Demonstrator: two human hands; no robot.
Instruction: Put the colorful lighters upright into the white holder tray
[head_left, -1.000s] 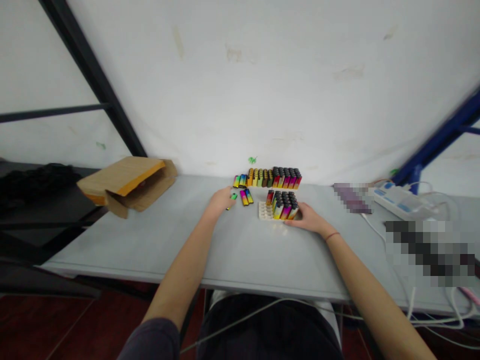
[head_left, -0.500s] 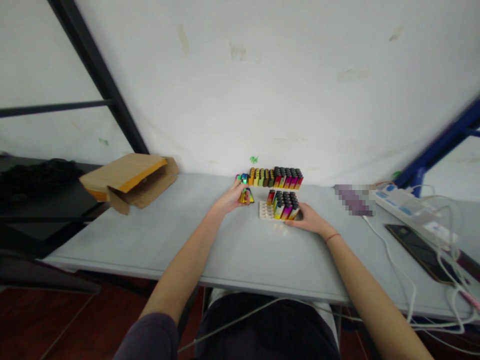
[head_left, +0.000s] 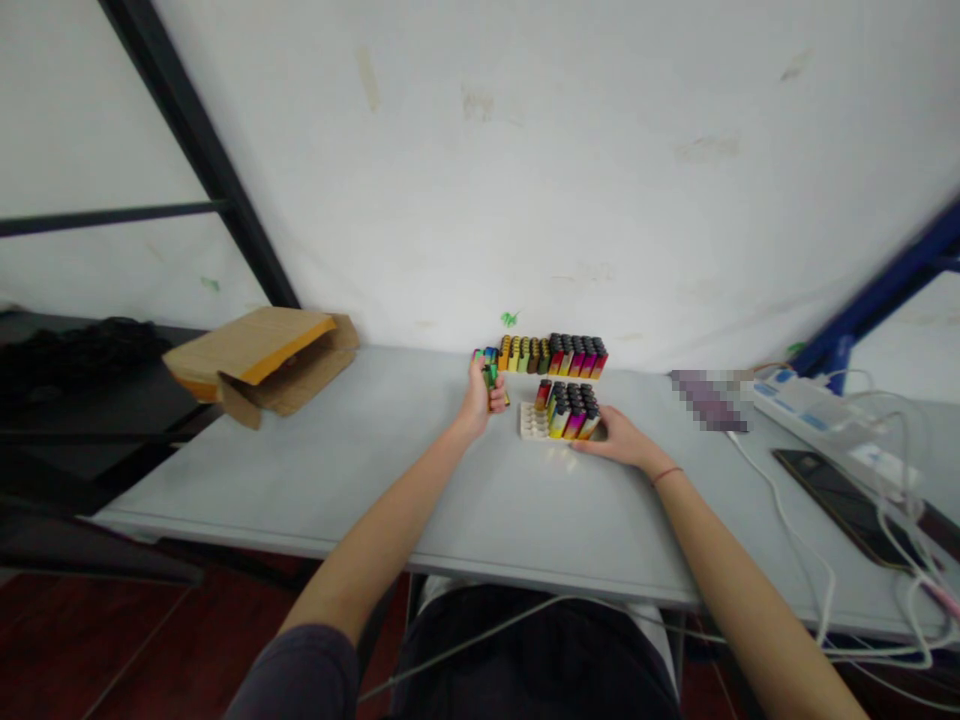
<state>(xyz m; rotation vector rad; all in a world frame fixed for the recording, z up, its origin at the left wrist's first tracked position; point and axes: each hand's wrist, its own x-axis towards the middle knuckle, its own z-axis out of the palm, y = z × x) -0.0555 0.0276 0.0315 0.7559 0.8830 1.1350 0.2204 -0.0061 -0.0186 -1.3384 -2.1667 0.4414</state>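
Left hand closed around a green lighter, held upright just above the worktop, left of the white tray. Right hand lies flat, fingers loosely open, touching the tray's right end; tray is part filled with upright rainbow lighters. Second row of lighters stands behind by the wall. Cardboard box far left.

The lighter in the left hand is coloured green and yellow. Rainbow gradients under black caps are seen on the tray lighters; the tray is white. The desk is pale grey, the cardboard box brown.
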